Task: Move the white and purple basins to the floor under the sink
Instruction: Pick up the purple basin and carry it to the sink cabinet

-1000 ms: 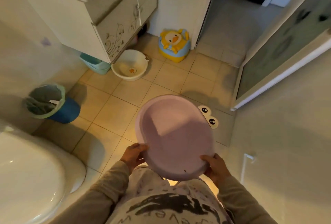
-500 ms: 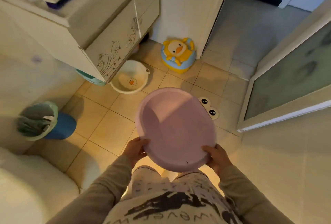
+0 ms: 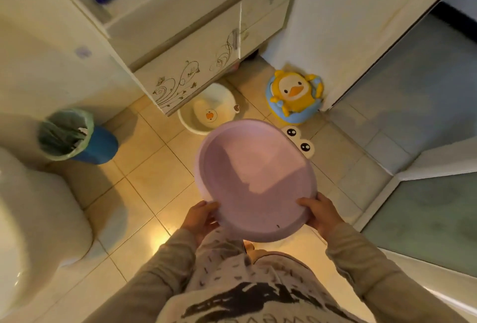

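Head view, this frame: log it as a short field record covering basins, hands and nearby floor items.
purple basin: off the floor, held by both hands at its near rim
left hand: grips rim
right hand: grips rim
white basin: on floor, partly under sink cabinet
other floor items: duck potty, blue bin
task state: purple basin not yet placed
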Demonstrator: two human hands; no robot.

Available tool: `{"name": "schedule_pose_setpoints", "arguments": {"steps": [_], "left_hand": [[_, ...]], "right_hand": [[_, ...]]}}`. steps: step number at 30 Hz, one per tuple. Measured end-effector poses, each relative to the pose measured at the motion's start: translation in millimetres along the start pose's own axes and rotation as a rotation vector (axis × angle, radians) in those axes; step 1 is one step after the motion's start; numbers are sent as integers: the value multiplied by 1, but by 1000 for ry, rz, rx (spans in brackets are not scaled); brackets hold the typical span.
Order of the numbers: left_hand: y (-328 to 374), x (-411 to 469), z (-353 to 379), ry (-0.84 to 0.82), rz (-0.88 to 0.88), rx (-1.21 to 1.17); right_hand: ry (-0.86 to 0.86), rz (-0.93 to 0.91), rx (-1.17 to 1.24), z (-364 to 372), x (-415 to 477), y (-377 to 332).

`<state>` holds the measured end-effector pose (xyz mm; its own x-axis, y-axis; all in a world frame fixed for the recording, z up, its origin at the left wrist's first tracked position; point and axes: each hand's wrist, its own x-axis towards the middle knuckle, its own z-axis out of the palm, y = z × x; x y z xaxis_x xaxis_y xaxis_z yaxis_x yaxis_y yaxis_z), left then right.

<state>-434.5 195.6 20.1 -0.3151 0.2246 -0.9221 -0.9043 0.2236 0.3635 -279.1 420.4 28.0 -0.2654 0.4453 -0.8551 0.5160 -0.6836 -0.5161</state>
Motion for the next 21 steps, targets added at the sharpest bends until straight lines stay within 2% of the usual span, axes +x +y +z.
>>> {"name": "schedule_pose_setpoints", "arguments": {"steps": [6, 15, 21], "left_hand": [[43, 33, 27, 41, 4, -91], [149, 66, 68, 76, 16, -47], [189, 81, 80, 111, 15, -37]], "right_hand": [[-42, 31, -68, 21, 46, -68], [-47, 98, -64, 60, 95, -163], [-90, 143, -122, 77, 123, -208]]}}
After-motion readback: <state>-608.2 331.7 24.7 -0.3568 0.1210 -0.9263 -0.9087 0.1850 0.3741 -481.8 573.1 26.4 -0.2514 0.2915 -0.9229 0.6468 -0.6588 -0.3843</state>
